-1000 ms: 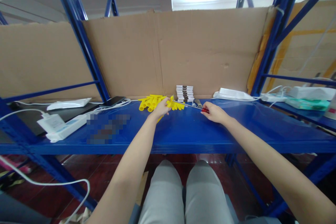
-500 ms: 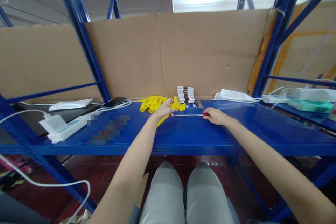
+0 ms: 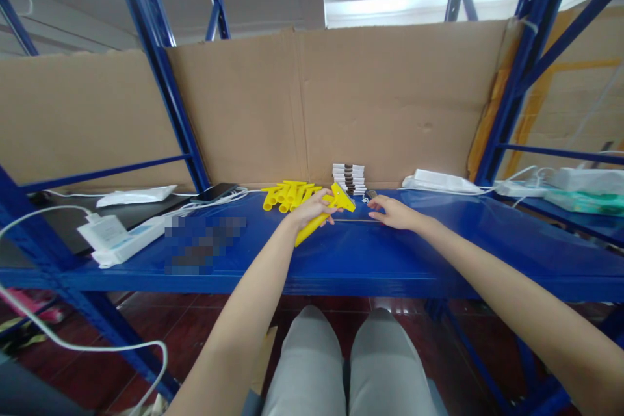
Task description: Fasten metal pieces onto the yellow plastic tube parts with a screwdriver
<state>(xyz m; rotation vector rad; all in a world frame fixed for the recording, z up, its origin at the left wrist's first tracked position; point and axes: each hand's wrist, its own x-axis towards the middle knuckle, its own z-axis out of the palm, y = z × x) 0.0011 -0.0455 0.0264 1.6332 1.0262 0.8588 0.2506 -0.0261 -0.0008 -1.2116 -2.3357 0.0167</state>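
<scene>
Bright ceiling light (image 3: 380,13) behind; soft glare on shelf (image 3: 468,234); floor (image 3: 188,322) dim; edges stretched.

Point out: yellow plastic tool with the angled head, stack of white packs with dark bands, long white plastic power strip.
Yellow plastic tool with angled head (image 3: 311,229): head view, on the handle.
Stack of white dark-banded packs (image 3: 348,179): head view, mid-stack.
Long white plastic power strip (image 3: 130,240): head view, mid-body.
</scene>
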